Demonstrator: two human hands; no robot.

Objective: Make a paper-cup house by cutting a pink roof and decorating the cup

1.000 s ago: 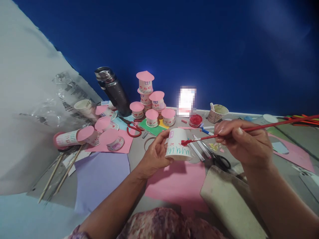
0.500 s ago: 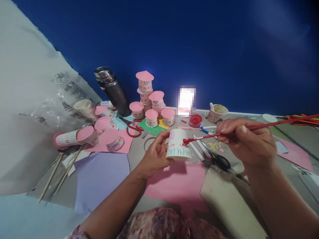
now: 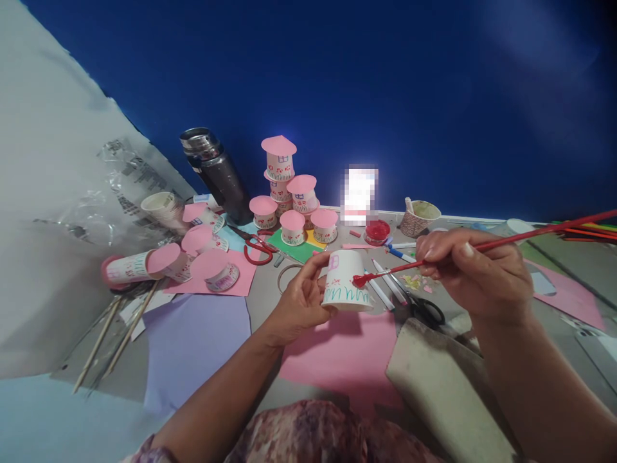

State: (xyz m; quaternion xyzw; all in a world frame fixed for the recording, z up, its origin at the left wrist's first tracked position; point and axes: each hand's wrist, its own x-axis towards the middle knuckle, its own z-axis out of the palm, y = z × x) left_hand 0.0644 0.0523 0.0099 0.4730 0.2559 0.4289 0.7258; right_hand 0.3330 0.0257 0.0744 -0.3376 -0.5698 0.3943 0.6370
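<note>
My left hand (image 3: pixel 303 299) grips an upside-down white paper cup (image 3: pixel 343 273) by its left side, wide rim downward. The cup carries a purple window, small red marks and a green squiggle like grass near the rim. In my right hand (image 3: pixel 482 276) is a long red paintbrush (image 3: pixel 402 267), pinched near its metal ferrule. Its tip, loaded with red paint, meets or nearly meets the right part of the cup's wall. Behind the cup stands an open pot of red paint (image 3: pixel 377 231). Pink paper (image 3: pixel 340 354) lies below the cup.
Several decorated cups with pink paper roofs stand stacked (image 3: pixel 279 157) at the back. A dark flask (image 3: pixel 219 177) leans behind them. Red-handled scissors (image 3: pixel 258 251), black scissors (image 3: pixel 427 313), markers (image 3: pixel 390 283), purple paper (image 3: pixel 197 347) and a beige cloth (image 3: pixel 443 386) lie around my hands.
The brush tip has shifted slightly down and left against the cup's wall. Both hands keep their holds, and the cup stays almost in place.
</note>
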